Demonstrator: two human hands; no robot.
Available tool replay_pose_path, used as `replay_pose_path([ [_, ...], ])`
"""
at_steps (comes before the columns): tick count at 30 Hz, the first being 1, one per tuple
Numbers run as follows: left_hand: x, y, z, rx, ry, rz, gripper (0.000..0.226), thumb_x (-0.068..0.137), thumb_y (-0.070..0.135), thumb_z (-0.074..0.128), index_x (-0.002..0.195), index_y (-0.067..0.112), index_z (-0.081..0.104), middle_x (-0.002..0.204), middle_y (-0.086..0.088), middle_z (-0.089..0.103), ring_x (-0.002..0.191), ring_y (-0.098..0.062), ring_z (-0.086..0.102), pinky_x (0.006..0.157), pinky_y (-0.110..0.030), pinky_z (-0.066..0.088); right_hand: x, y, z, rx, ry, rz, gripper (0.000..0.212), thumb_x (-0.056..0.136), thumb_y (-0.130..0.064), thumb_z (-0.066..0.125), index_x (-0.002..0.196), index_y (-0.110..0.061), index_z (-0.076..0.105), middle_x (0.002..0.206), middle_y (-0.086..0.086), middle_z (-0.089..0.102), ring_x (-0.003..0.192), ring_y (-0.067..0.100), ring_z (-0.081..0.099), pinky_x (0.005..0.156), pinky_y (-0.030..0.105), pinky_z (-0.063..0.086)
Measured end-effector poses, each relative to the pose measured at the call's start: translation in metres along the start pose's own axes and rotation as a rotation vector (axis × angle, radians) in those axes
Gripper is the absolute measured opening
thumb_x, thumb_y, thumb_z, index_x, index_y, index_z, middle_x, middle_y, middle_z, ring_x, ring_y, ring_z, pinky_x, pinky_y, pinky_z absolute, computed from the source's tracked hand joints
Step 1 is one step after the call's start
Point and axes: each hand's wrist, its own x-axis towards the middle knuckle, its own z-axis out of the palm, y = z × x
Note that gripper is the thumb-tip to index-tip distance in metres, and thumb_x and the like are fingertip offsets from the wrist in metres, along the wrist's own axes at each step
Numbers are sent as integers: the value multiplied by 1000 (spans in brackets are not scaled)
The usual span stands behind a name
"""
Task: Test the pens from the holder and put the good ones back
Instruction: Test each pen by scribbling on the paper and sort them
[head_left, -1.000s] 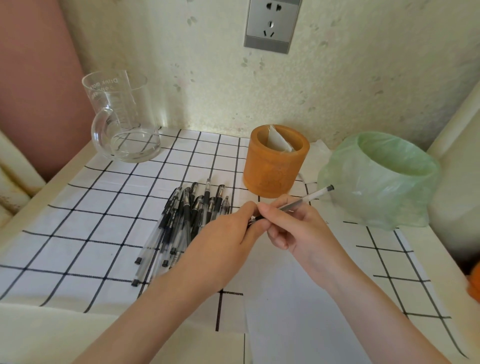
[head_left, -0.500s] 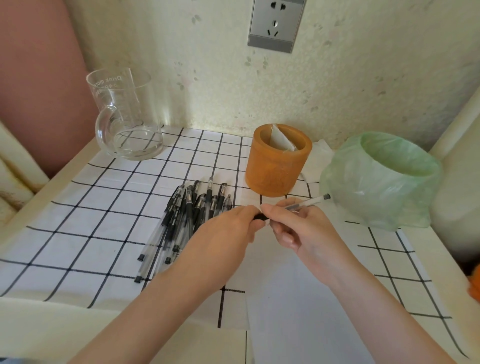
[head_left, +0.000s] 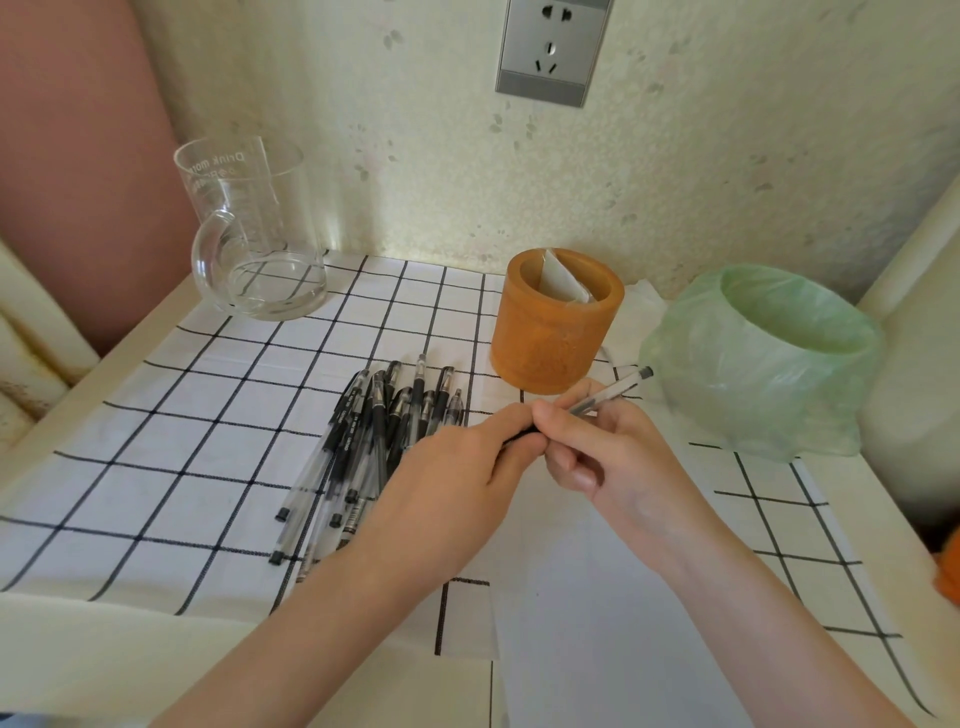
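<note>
Both hands meet over the middle of the checked cloth on one clear pen (head_left: 610, 392). My right hand (head_left: 605, 447) grips its barrel, whose back end points up right toward the green bag. My left hand (head_left: 457, 478) pinches the pen's black cap end; the cap itself is mostly hidden by my fingers. A pile of several black-capped clear pens (head_left: 363, 436) lies on the cloth left of my hands. The orange pen holder (head_left: 550, 332) stands behind them, holding only a folded white paper.
A white sheet of paper (head_left: 587, 597) lies under my right forearm. A bin lined with a green plastic bag (head_left: 769, 358) sits at the right. A glass jug (head_left: 249, 234) stands at the back left. A wall socket (head_left: 553, 49) is above.
The pen's free end has dropped lower and the hands have settled slightly downward together. The pile and the holder have not moved.
</note>
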Motion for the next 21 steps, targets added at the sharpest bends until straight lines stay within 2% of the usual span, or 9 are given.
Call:
replay_pose_path([
  [4, 1, -1, 0, -87, -4, -3, 16, 91, 42, 47, 98, 38, 61, 48, 4, 40, 43, -11, 35, 45, -19, 26, -2, -4, -3, -5, 0, 0, 18, 78, -22, 65, 61, -20, 58, 47, 3, 42, 42, 12, 29, 48, 17, 31],
  [10, -2, -12, -7, 248, -150, -171, 46, 84, 58, 47, 125, 39, 38, 59, 9, 46, 50, -3, 43, 50, -19, 37, 3, -3, -16, 95, 224, 21, 15, 86, -12, 62, 73, -15, 56, 46, 1, 45, 40, 13, 34, 41, 20, 27],
  [12, -6, -15, -8, 379, -204, -153, 50, 85, 58, 48, 130, 41, 33, 63, 10, 47, 56, -3, 46, 57, -20, 44, 3, -3, -23, 64, 301, -21, 5, 87, -10, 60, 85, -12, 64, 49, 3, 53, 45, 17, 47, 42, 21, 34],
  [13, -9, -15, -7, 415, -238, -139, 53, 85, 58, 48, 133, 42, 31, 65, 11, 46, 61, -4, 49, 63, -21, 46, 3, -1, -25, 8, 315, -36, 10, 89, -10, 59, 93, -12, 68, 55, 4, 60, 52, 18, 57, 45, 22, 40],
  [15, -15, -15, -2, 469, -303, -116, 60, 85, 60, 47, 138, 45, 26, 73, 11, 47, 79, -10, 58, 71, -24, 47, 3, 9, -23, -128, 286, -66, 18, 93, -13, 54, 104, -14, 69, 77, 3, 73, 75, 13, 71, 58, 22, 53],
  [17, -17, -15, 2, 535, -332, -94, 63, 85, 63, 45, 141, 45, 23, 81, 7, 55, 91, -14, 60, 71, -26, 43, 0, 22, -17, -340, 229, -129, 22, 96, -20, 51, 111, -24, 66, 100, -6, 73, 95, 2, 67, 79, 22, 54],
  [19, -19, -15, 4, 586, -329, -84, 64, 84, 66, 42, 141, 44, 23, 78, 7, 54, 89, -16, 60, 68, -26, 41, -4, 34, -15, -732, 106, -172, 26, 98, -25, 49, 120, -36, 59, 118, -18, 64, 110, -14, 52, 101, 22, 38],
  [20, -19, -15, 4, 607, -325, -80, 64, 83, 68, 42, 140, 43, 25, 73, 8, 51, 85, -16, 60, 65, -26, 40, -5, 39, -15, -941, 19, -157, 32, 98, -20, 49, 126, -37, 52, 130, -20, 55, 120, -16, 41, 111, 23, 25],
  [21, -19, -14, 4, 625, -324, -72, 64, 82, 69, 41, 138, 43, 27, 66, 8, 45, 78, -15, 57, 61, -26, 38, -6, 44, -16, -1104, -67, -131, 43, 94, -12, 51, 131, -34, 46, 143, -17, 44, 133, -9, 30, 117, 25, 11],
])
